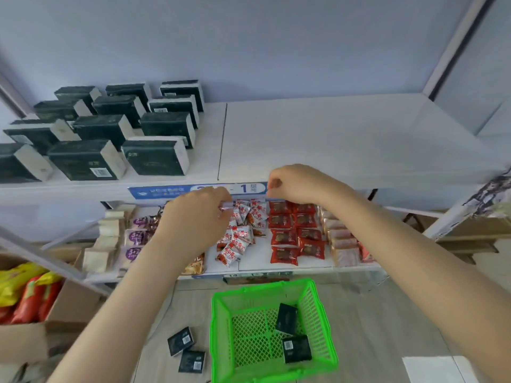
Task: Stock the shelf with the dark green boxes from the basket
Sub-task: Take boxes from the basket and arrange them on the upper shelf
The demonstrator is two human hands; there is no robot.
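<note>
Several dark green boxes (154,157) with white sides stand in rows on the left half of the top shelf (331,150). On the floor below stands a green basket (221,327) holding two dark boxes (287,319). Two more dark boxes (181,341) lie on the floor left of it. Both hands are at the blue label strip (166,191) on the shelf's front edge. My left hand (199,217) has curled fingers that pinch the strip's lower edge. My right hand (296,183) pinches its right end. Neither hand holds a box.
The lower shelf (276,268) carries rows of snack packets: red-and-white ones (240,236), red ones (296,233), purple ones (135,236). A cardboard carton (69,308) with yellow and red packs sits at the lower left. A shelf post rises at the right.
</note>
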